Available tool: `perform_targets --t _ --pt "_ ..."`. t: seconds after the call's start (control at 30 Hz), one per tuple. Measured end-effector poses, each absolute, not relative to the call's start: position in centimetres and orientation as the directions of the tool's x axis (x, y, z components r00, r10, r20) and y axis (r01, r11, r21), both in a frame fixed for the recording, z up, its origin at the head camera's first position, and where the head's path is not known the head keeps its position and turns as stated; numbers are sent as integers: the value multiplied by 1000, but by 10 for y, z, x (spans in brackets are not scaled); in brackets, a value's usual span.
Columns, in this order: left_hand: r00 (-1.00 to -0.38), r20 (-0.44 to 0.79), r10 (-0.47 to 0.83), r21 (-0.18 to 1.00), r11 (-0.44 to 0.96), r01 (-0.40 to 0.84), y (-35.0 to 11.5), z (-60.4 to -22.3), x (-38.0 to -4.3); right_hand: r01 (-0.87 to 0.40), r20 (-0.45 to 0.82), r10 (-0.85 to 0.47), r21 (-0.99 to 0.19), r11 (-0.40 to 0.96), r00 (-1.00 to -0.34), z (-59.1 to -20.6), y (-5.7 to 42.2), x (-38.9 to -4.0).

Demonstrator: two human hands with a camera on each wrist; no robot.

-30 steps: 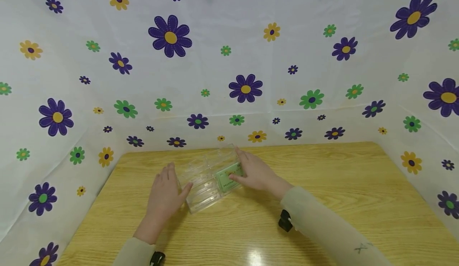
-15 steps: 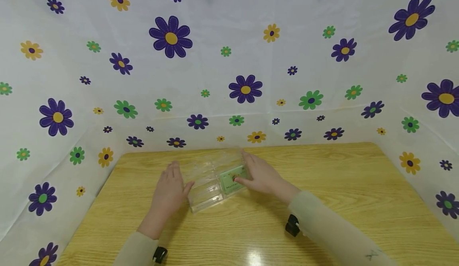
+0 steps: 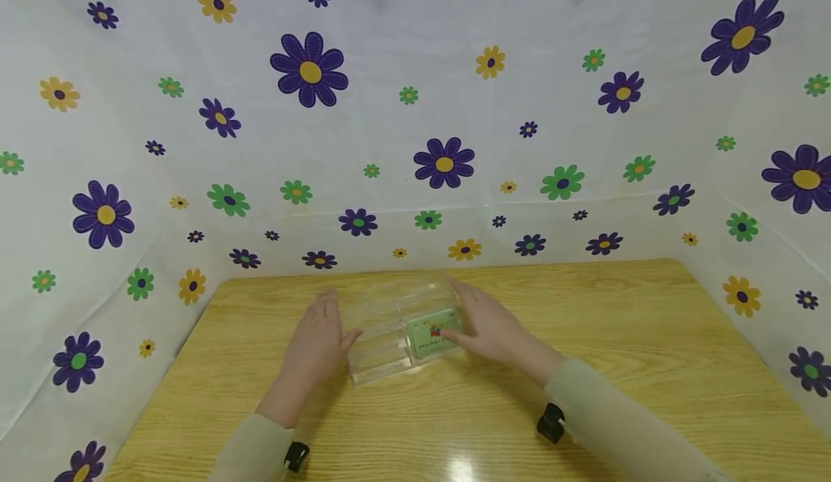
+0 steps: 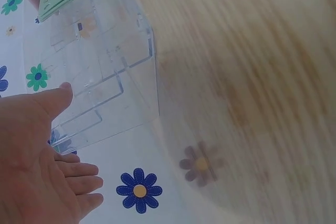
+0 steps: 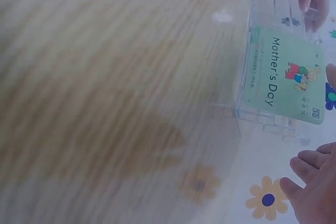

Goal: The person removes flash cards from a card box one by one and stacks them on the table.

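1. The clear holder (image 3: pixel 379 352), stepped and in two columns, sits slightly angled near the back of the wooden bench (image 3: pixel 623 323)
2. A green card (image 5: pixel 283 74) reading "Mother's Day" leans in the holder's right column, towards the front
3. The left hand (image 3: pixel 316 338) is at the holder's left end, fingers outstretched, thumb towards the front
4. The right hand (image 3: pixel 490 327) is at the right end, fingers extended, thumb by the card's edge
5. The hands are apart, the holder between them; how firmly they press, I cannot tell
6. A white flowered cloth (image 3: pixel 389 128) hangs behind
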State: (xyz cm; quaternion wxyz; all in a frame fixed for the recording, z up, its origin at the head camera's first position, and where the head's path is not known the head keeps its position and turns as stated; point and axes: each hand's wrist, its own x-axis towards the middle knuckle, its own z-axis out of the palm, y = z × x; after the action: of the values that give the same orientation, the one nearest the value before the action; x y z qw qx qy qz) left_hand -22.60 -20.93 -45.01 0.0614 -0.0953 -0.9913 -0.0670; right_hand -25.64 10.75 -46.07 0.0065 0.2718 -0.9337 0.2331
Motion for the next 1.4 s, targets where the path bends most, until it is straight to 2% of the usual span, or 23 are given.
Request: perform_targets --t 0.43,0.77,1.07,1.4 --pt "-962 148 229 91 965 244 -200 -450 -228 -526 162 -510 -419 740 -845 -459 121 -245" --pt "-954 110 280 67 955 288 -191 -455 -232 -520 187 -488 -409 750 -852 -461 134 -235" --pt "-927 190 323 77 937 342 -182 -458 -234 -514 219 -465 -406 756 -858 -464 144 -227" --pt "-920 165 356 32 930 366 -173 -458 -240 -504 252 -438 -367 781 -863 -466 154 -220"
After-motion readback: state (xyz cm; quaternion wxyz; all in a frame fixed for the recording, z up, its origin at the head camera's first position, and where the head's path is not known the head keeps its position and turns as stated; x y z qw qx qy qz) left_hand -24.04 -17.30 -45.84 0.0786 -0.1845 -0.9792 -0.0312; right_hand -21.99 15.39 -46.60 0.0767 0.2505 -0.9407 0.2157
